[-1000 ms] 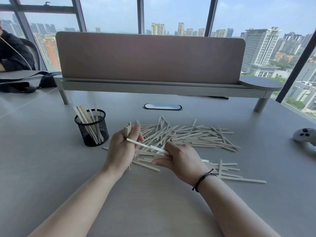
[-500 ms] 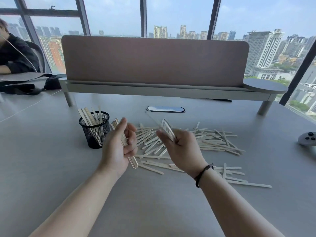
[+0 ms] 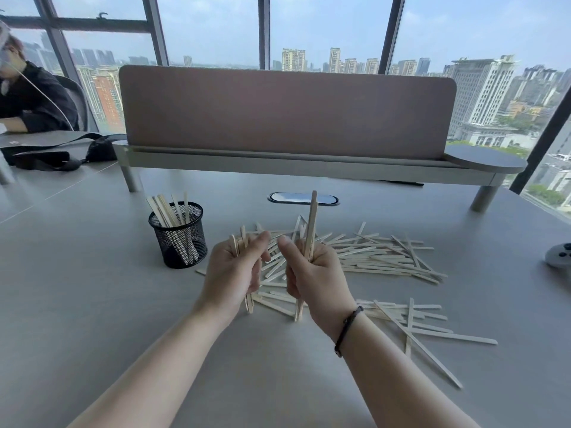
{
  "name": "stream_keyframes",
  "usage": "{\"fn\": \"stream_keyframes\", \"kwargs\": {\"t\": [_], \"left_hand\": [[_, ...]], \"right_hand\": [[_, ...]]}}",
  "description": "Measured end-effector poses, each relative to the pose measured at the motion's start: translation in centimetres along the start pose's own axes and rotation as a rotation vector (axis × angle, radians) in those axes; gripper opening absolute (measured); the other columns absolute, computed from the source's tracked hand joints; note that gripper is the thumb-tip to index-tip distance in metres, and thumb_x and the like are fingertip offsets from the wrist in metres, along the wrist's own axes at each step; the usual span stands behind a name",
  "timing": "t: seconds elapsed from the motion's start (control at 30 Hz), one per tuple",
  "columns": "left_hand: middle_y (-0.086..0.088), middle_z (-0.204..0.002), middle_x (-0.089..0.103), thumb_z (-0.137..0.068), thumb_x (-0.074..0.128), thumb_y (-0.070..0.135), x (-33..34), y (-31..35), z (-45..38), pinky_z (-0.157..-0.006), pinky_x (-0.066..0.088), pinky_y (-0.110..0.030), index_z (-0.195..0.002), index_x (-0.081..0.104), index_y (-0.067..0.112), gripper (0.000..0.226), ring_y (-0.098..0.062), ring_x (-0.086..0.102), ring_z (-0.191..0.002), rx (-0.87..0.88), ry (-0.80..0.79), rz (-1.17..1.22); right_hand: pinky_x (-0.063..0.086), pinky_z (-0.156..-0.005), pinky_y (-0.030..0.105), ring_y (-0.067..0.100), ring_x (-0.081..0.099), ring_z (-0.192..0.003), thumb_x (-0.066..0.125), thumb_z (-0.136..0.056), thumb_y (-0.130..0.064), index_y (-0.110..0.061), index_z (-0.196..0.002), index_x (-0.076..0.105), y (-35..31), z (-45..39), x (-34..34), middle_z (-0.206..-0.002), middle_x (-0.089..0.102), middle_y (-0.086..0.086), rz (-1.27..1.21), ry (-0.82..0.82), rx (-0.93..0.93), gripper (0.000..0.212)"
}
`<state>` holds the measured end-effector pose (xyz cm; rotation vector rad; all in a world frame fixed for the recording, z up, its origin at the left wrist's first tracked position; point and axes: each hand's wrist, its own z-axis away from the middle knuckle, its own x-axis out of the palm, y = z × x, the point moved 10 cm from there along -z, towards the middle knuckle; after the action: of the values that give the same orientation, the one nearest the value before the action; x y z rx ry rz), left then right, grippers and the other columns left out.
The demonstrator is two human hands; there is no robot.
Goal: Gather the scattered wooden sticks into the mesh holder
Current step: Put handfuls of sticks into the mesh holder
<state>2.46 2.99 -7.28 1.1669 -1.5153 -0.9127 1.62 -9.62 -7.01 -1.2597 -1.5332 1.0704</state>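
Observation:
A black mesh holder (image 3: 178,242) stands on the grey table, left of centre, with several wooden sticks leaning in it. My left hand (image 3: 233,270) is closed around an upright bundle of sticks, right of the holder. My right hand (image 3: 312,273) grips a few sticks upright, one (image 3: 312,220) poking well above my fist. Both fists hover side by side above the near edge of the scattered stick pile (image 3: 377,256). A smaller scatter of sticks (image 3: 414,322) lies to the right of my right wrist.
A raised desk shelf with a brown divider panel (image 3: 287,115) spans the back of the table. A cable port (image 3: 302,199) sits in front of it. A white controller (image 3: 560,256) lies at the right edge. A person in black sits far left beside a black bag (image 3: 58,152).
My right hand lifted sticks off the pile and turned them upright. My left hand closed tighter on its bundle. Both hands came closer together; the camera view tilted slightly.

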Motion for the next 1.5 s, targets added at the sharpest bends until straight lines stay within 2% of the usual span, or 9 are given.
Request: {"fn": "stream_keyframes", "kwargs": {"t": [0.13,0.27,0.4,0.63,0.8,0.93,1.17,1.37,1.5], "left_hand": [[0.002,-0.041,0.029,-0.082,0.069,0.030,0.2,0.1,0.2,-0.042,0.015,-0.023,-0.058,0.053,0.013,0.033,-0.011,0.022,-0.035,0.020,0.002,-0.060],[-0.001,-0.045,0.036,-0.081,0.069,0.028,0.0,0.2,0.0,-0.042,0.029,-0.024,-0.052,0.054,0.016,0.034,-0.017,0.032,-0.038,0.059,-0.004,-0.127],[-0.004,-0.043,0.040,-0.079,0.073,0.035,0.0,0.6,0.1,-0.043,0.036,-0.027,-0.052,0.056,0.010,0.041,-0.021,0.039,-0.038,0.083,-0.027,-0.155],[0.003,-0.043,0.013,-0.083,0.068,0.031,0.1,-0.1,0.2,-0.045,0.009,-0.024,-0.047,0.022,0.023,0.059,-0.011,0.011,-0.040,-0.133,-0.064,0.022],[0.005,-0.043,0.014,-0.088,0.060,0.036,-4.1,4.4,-2.1,-0.045,0.007,-0.022,-0.050,0.020,0.024,0.056,-0.009,0.010,-0.039,-0.053,0.044,0.110],[0.006,-0.044,0.013,-0.102,0.049,0.035,-10.2,10.1,-5.4,-0.043,0.008,-0.023,-0.058,0.013,0.023,0.058,-0.012,0.008,-0.041,0.081,0.237,0.128],[0.002,-0.037,0.033,-0.096,0.057,0.044,-15.1,11.2,-10.1,-0.046,0.030,-0.025,-0.040,0.033,0.021,0.066,-0.017,0.033,-0.034,0.072,0.540,-0.083],[0.000,-0.055,0.054,-0.095,0.062,0.032,-16.6,10.1,-11.1,-0.053,0.047,-0.031,-0.074,0.052,0.011,0.032,-0.015,0.051,-0.044,0.124,0.542,-0.386],[0.000,-0.080,0.071,-0.095,0.061,0.034,-17.3,10.5,-10.6,-0.062,0.050,-0.024,-0.088,0.063,0.021,0.015,-0.011,0.069,-0.070,0.211,0.563,-0.573]], "right_hand": [[0.022,-0.044,0.035,0.024,0.026,-0.044,0.069,-0.089,-0.044,0.012,-0.061,0.031,0.0,0.5,0.3,-0.047,0.030,0.015,0.072,0.003,-0.012,0.073],[0.021,-0.046,0.043,0.027,0.028,-0.044,0.074,-0.086,-0.036,0.007,-0.058,0.030,-0.4,0.9,0.2,-0.047,0.028,0.028,0.092,-0.020,-0.017,0.068],[0.022,-0.044,0.041,0.027,0.026,-0.043,0.076,-0.079,-0.046,0.003,-0.057,0.027,-0.3,0.9,0.2,-0.045,0.029,0.016,0.068,-0.054,0.012,0.072],[0.022,-0.041,0.021,0.017,0.020,-0.035,0.056,-0.097,-0.037,-0.017,-0.047,0.024,0.5,0.4,0.2,-0.041,0.025,0.004,0.158,-0.050,0.075,0.063],[0.022,-0.041,0.021,0.016,0.021,-0.035,0.057,-0.096,-0.032,-0.022,-0.040,0.027,0.4,-1.4,2.6,-0.039,0.026,0.001,0.187,-0.066,0.142,0.064],[0.017,-0.041,0.023,0.015,0.017,-0.038,0.055,-0.096,-0.032,-0.025,-0.044,0.028,-2.0,-6.1,6.6,-0.040,0.024,-0.004,-0.060,-0.040,0.157,0.059],[0.031,-0.045,0.026,0.015,0.027,-0.038,0.055,-0.094,-0.047,-0.020,-0.047,0.033,-5.7,-13.8,14.1,-0.044,0.030,0.001,-0.223,0.001,0.067,0.058],[0.041,-0.052,0.032,0.016,0.038,-0.040,0.057,-0.092,-0.050,-0.017,-0.057,0.037,-3.1,-16.9,17.0,-0.049,0.038,0.003,-0.063,-0.026,0.062,0.052],[0.058,-0.062,0.037,0.025,0.063,-0.060,0.064,-0.091,-0.037,-0.011,-0.073,0.053,-1.3,-17.3,18.1,-0.066,0.061,0.019,-0.001,-0.100,0.030,0.034]]}}
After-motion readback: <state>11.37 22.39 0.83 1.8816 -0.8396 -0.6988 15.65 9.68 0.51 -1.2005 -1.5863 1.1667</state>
